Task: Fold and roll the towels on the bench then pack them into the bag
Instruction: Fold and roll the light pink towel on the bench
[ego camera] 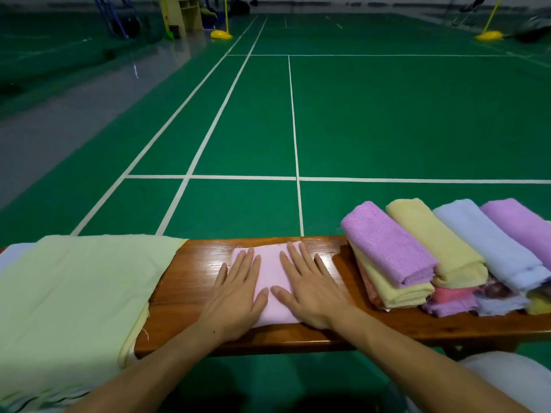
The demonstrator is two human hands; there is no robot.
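Observation:
A folded pink towel (269,274) lies flat on the middle of the wooden bench (196,281). My left hand (238,293) presses flat on its left half, fingers spread. My right hand (310,289) lies flat on its right half, fingers spread too. At the right end of the bench, rolled towels sit side by side: a purple one (387,244), a yellow one (435,239), a blue one (489,242) and another purple one (518,225). Under them lie more folded towels (399,290). No bag is in view.
A stack of unfolded cloths, a pale green one (77,290) on top, covers the bench's left end and hangs over its front edge. Beyond the bench stretches a green court floor (387,120) with white lines. Yellow post bases (221,34) stand far back.

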